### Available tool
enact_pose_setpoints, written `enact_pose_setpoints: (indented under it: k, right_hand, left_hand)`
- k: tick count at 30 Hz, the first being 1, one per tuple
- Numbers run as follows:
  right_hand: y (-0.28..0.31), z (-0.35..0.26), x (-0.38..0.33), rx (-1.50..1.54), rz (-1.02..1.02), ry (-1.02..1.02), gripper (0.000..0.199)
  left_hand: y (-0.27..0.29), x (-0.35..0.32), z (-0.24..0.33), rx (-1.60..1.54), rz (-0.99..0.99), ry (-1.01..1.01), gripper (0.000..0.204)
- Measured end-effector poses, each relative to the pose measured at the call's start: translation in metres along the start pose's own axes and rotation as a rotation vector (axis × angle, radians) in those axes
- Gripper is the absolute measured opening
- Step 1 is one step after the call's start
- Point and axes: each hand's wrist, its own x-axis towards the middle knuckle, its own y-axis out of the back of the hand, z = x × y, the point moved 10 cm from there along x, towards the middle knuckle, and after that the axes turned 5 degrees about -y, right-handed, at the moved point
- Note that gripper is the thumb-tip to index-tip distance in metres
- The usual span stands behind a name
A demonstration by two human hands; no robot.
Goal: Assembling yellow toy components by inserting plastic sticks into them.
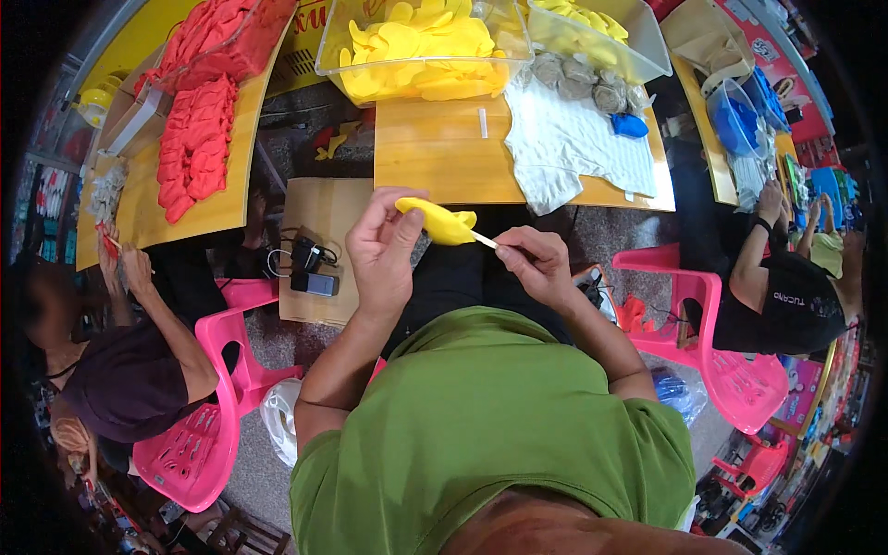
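Note:
In front of my chest, my left hand (381,250) pinches a soft yellow curved piece (446,225) between thumb and fingers. A thin white stick (484,240) is gripped in my right hand (538,266). Its far end meets the right end of the yellow piece; whether it goes inside, I cannot tell. Beyond my hands, a clear plastic bin (427,67) heaped with similar yellow pieces stands on the wooden table (425,162). Another white stick (483,123) lies on the tabletop.
A white cloth (578,148), grey bundles (592,85) and a blue piece (630,125) lie at the table's right. Red pieces (196,148) cover the left table. Co-workers sit on both sides by pink chairs (199,453). A cardboard sheet (310,217) with a black device (310,259) lies below.

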Motion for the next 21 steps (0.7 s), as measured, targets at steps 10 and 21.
enact_pose_setpoints:
  k: [10,21]
  right_hand:
    - [0.003,-0.002,-0.004,-0.020,0.026,0.029,0.003]
    - [-0.044,0.037,-0.030,0.716,-0.074,-0.358,0.006]
  left_hand:
    - [0.007,0.002,0.009,0.256,-0.044,0.003,0.010]
    - [0.011,-0.007,-0.010,-0.200,0.178,0.098,0.012]
